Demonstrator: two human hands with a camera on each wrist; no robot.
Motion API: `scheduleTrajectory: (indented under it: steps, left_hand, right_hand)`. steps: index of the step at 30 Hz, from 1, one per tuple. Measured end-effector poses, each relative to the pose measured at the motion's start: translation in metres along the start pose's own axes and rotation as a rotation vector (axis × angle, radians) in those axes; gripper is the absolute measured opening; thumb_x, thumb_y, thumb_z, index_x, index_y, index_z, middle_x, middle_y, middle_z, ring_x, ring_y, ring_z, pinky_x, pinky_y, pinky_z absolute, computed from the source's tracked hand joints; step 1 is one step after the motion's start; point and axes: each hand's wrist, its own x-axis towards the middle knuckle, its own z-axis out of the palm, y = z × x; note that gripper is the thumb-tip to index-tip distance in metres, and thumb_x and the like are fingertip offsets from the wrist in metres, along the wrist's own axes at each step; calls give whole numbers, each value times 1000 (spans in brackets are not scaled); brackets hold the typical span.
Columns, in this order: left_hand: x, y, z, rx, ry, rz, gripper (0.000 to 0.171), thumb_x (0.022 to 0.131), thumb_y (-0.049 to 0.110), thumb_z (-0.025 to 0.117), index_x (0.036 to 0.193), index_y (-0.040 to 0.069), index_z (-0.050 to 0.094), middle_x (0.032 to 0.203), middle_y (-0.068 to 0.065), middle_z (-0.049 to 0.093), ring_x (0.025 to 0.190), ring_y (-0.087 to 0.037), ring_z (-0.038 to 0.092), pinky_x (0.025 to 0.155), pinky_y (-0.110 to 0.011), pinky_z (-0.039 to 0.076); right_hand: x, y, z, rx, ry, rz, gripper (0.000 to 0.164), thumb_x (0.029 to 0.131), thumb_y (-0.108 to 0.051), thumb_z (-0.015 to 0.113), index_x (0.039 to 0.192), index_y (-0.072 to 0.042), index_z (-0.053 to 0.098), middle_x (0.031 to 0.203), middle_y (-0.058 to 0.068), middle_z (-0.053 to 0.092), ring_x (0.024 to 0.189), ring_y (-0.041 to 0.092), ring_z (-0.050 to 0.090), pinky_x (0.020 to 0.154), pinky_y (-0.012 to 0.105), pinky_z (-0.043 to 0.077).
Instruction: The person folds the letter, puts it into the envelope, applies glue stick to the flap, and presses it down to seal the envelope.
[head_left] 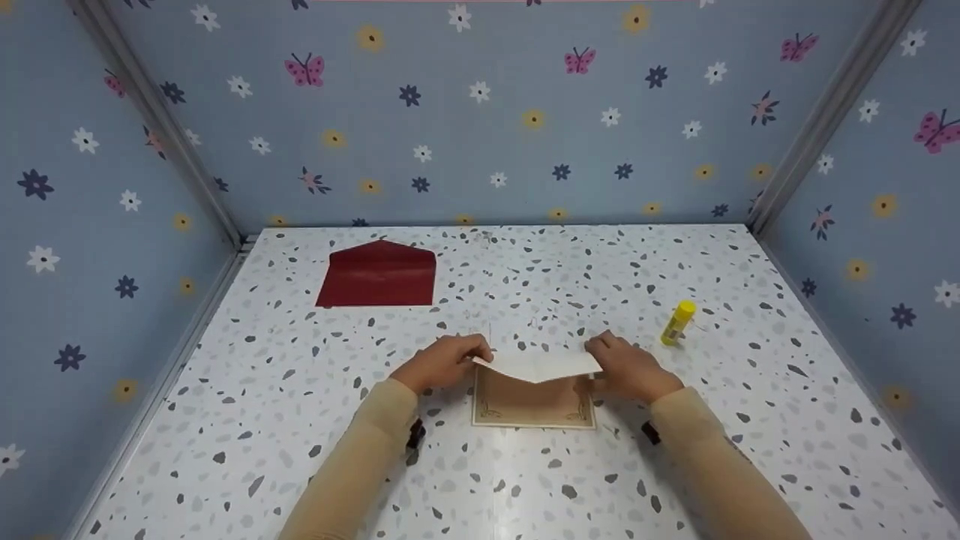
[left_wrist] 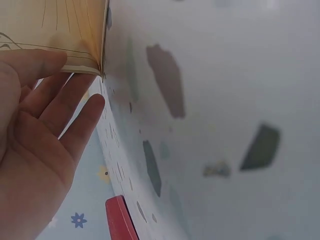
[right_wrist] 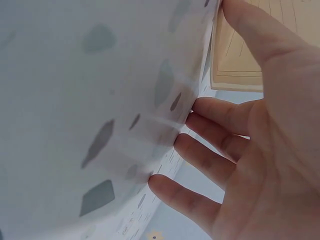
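A beige sheet of letter paper (head_left: pixel 534 409) with ruled lines and scroll-like corner ornaments lies on the speckled table, its far half folded up and over so the pale back shows. My left hand (head_left: pixel 444 363) pinches the left corner of the raised half. In the left wrist view, the thumb lies on the ruled face of the letter paper (left_wrist: pixel 55 30) and fingers are behind its edge. At the right side is my right hand (head_left: pixel 630 369). Seen from the right wrist, its thumb touches the edge of the letter paper (right_wrist: pixel 240 65), while the spread fingers (right_wrist: pixel 200 155) rest their tips on the table.
A dark red envelope (head_left: pixel 381 283) with its flap up lies at the back left. On the right, a yellow glue stick (head_left: pixel 678 324) is beyond my right hand. Patterned blue panels (head_left: pixel 480 112) enclose the back and sides of the table (head_left: pixel 525 487).
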Motion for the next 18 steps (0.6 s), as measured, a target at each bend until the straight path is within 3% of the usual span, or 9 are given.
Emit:
scheduleTrajectory:
  steps: [4,13,18]
  left_hand:
    - [0,0,1,12,-18,-17,25,99,-4,51,108,13,67,116,-2,70,113,-18,62,97,-37,49]
    - [-4,-1,3,40,-50,-37,24,98,3,60,115,14,72,118,1,69,116,-19,60,102,-36,46]
    - [-5,-1,1,6,-86,-86,32,97,2,57,123,16,70,126,2,65,122,-20,56,106,-38,43]
  right_hand:
    - [3,-2,0,-41,-27,21,72,88,-39,78,142,-2,49,134,14,51,121,32,52,99,49,48]
    - [5,-6,0,1,-99,155,76,89,-38,76,150,-7,42,146,14,45,132,35,47,107,51,41]
    - [4,-6,-1,7,-89,147,78,88,-38,77,150,-7,43,145,14,45,132,35,47,107,51,41]
